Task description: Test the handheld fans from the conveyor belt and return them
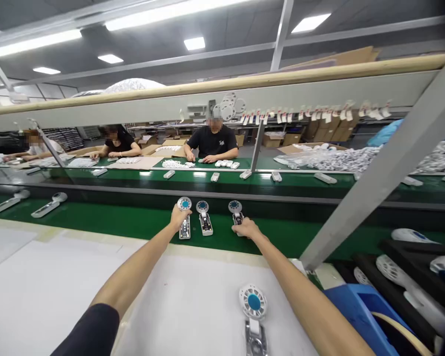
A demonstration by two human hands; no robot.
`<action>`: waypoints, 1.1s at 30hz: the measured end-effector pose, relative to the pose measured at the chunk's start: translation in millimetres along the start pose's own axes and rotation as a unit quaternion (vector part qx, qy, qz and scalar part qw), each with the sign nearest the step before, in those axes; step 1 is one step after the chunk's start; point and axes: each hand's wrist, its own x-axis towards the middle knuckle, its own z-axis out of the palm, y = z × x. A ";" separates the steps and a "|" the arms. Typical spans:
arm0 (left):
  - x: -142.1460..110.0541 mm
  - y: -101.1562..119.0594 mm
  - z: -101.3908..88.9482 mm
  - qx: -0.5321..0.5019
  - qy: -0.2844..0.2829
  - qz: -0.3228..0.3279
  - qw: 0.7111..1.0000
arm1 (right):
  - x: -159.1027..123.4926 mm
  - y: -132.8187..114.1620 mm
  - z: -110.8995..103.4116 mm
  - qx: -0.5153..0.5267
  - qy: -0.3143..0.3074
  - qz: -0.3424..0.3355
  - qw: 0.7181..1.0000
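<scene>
Both my arms reach out over the green conveyor belt (144,217). My left hand (179,216) is closed around the neck of a white handheld fan (185,230), whose round head has a blue centre and whose handle shows bare electronics. Another opened handheld fan (206,225) lies between my hands, untouched. With my right hand (246,227) I grip the handle of a third fan (236,207) from the right; its lower end is partly covered by my fingers. Nearer me, a fan with an open handle (253,309) lies on the white worktop (193,296).
A slanted metal post (378,183) crosses the right side. Beside it stand a blue bin (359,316) and black trays with white fan parts (411,287). Two white fan pieces (50,205) lie on the belt at left. Across the line, several co-workers sit, one in a black shirt (213,141).
</scene>
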 end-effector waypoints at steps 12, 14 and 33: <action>-97.1 15.6 -11.6 0.273 -0.087 0.158 0.945 | -75.4 -5.3 -39.1 0.472 -0.104 -0.102 0.869; -149.4 16.1 -4.5 0.297 -0.201 0.162 0.919 | -90.8 -5.2 -49.1 0.512 -0.080 -0.126 0.846; -304.4 -4.5 28.0 0.184 -0.273 0.315 0.890 | -150.8 6.7 -84.4 0.562 0.007 -0.256 0.787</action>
